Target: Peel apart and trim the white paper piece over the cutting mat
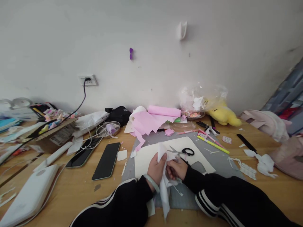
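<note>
The left hand point(156, 168) pinches the white paper point(163, 186) upright above the cream sheet point(151, 156); the right hand point(176, 169) grips it low, apparently steadying it; scissors point(183, 152) lie beyond.

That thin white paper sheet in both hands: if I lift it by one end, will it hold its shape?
Probably not. The thin white paper sheet already droops below the left hand and creases near the right hand, so it looks floppy and light. It may tear if tugged.
</note>
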Demonstrator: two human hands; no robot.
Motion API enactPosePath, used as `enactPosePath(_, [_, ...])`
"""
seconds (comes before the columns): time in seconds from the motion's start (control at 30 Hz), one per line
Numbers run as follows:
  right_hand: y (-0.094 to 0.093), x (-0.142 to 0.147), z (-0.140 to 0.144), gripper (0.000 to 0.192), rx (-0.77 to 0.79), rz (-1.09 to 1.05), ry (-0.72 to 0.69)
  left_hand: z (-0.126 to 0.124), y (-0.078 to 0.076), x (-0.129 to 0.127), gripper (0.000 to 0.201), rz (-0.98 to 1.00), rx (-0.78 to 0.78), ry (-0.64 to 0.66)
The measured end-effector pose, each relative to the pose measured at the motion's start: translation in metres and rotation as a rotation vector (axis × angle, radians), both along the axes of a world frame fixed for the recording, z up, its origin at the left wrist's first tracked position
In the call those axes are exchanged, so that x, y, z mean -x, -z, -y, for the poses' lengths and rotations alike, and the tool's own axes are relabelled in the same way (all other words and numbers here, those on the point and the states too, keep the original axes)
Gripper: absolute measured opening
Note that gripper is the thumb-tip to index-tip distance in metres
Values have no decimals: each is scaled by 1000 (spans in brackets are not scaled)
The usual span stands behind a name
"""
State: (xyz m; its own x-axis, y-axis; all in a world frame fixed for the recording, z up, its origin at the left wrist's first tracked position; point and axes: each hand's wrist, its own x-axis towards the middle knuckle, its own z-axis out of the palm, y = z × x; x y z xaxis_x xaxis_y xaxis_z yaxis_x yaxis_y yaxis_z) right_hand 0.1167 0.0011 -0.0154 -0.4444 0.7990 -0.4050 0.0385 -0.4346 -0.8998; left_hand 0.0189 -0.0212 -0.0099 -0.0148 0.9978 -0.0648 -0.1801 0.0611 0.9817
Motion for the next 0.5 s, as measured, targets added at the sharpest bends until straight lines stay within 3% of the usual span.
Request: enactPosePath(0.5, [6, 12, 1, 20, -131, -18, -24, -5, 3, 5, 42, 96, 1, -66])
